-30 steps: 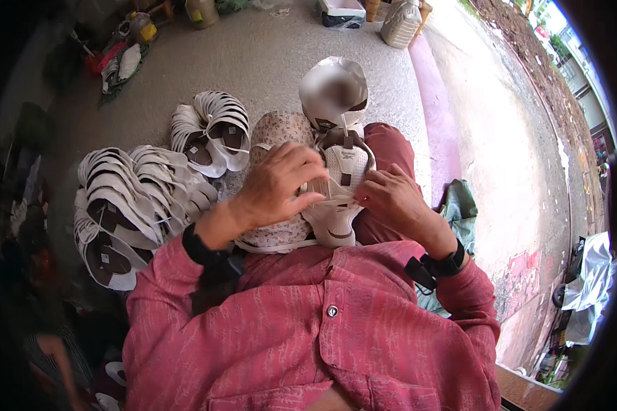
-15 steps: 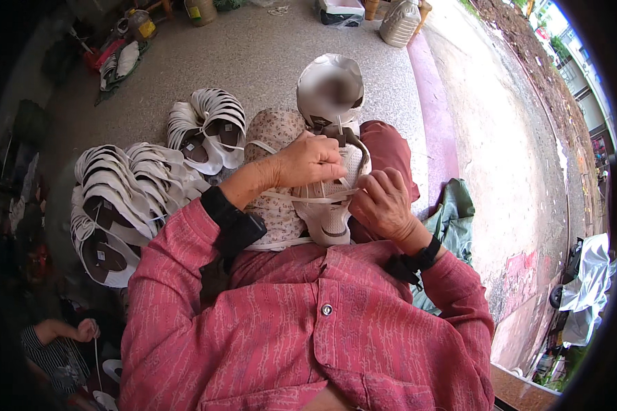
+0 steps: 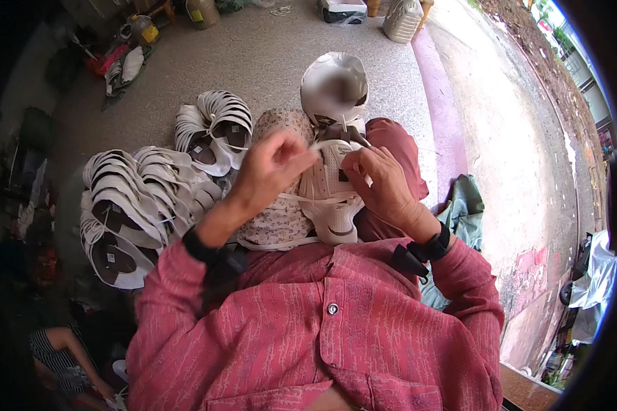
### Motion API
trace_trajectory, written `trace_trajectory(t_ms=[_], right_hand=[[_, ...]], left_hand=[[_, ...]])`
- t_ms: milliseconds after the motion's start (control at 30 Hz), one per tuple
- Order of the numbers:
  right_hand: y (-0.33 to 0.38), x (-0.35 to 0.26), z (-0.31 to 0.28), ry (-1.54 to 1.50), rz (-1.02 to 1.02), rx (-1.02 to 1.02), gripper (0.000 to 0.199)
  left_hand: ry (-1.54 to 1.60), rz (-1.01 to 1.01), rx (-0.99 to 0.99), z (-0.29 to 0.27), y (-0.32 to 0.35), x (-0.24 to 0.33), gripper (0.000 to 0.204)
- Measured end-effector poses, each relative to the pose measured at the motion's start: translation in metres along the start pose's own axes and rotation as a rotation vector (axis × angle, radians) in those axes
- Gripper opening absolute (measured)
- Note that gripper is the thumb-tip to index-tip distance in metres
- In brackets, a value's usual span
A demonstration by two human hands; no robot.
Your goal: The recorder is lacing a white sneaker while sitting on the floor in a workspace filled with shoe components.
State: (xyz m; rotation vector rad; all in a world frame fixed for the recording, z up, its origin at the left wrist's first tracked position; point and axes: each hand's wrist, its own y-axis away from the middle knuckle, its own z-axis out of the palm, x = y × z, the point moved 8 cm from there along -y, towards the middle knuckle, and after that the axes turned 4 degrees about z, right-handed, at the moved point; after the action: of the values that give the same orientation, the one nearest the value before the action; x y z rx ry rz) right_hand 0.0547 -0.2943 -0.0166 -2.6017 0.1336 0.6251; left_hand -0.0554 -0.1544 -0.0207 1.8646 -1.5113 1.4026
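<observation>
Head view, looking down at a lap: the left hand (image 3: 271,168) is pinched narrow on a thin white lace (image 3: 320,144), drawing it up and away from a white shoe upper (image 3: 329,195) that rests on a floral cloth (image 3: 281,219) over the knees. The right hand (image 3: 384,181) is curled against the upper's far side, fingers pressed on its face; I cannot tell whether it also nips the lace. To my eye the lacing goes well if the right hand keeps the upper flat and steady while the left pulls the lace straight, without twisting, so it seats evenly. The upper lies just below and between the two grips, touching the right-hand fingers. Left of the pinching hand, well apart, stacks of white uppers (image 3: 134,198) fan out on the concrete floor (image 3: 267,61).
</observation>
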Motion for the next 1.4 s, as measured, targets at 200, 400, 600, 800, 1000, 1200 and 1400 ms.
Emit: trace_trajectory(t_ms=[200,400,600,800,1000,1200,1400], right_hand=[[0.004,0.004,-0.002,-0.632,0.223,-0.071,0.013],[0.045,0.070,-0.078,-1.187,0.468,0.240,0.015],[0.187,0.164,-0.163,-0.771,0.779,0.636,0.032],[0.217,0.178,-0.112,0.287,1.251,-0.107,0.029],[0.064,0.050,-0.059,-0.006,0.240,0.068,0.010],[0.015,-0.016,0.000,-0.079,-0.096,-0.122,0.016],[0.012,-0.019,0.019,-0.149,-0.004,-0.233,0.012]], left_hand=[[0.997,-0.871,-0.533,0.047,0.114,-0.036,0.046],[1.480,-0.533,0.162,0.011,0.083,-0.056,0.035],[0.933,0.120,0.041,-0.094,0.081,0.036,0.037],[0.894,0.201,0.446,-0.193,0.091,0.053,0.025],[1.139,0.279,0.355,-0.288,0.110,0.018,0.017],[1.308,0.156,0.676,-0.374,0.180,-0.042,0.024],[0.772,-0.012,0.897,-0.314,0.149,-0.048,0.028]])
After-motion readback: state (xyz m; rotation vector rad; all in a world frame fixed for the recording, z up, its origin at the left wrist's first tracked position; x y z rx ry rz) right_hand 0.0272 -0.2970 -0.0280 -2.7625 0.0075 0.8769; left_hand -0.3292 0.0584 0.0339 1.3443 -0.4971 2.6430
